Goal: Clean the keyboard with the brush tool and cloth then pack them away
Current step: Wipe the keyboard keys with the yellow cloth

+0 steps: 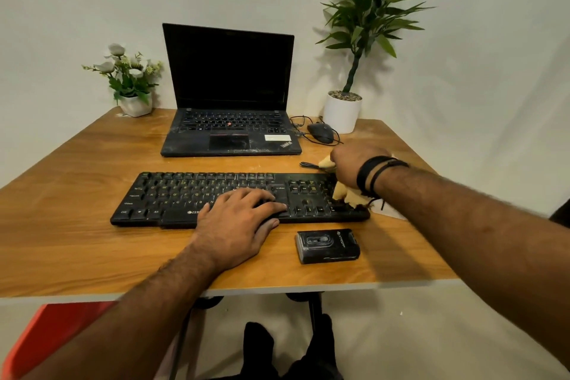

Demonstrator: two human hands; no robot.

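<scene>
Right hand (354,165) hides most of cloth (348,194); numpad seemingly beneath

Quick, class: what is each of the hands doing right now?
Left hand: open, fingers flat on the keyboard.
Right hand: closed, gripping the yellow cloth at the keyboard's right end.

Black keyboard (216,194) flat on table, yellow cloth (347,193) bunched over its right end

Glossy wood table (92,163), soft cloth (345,194)
</scene>
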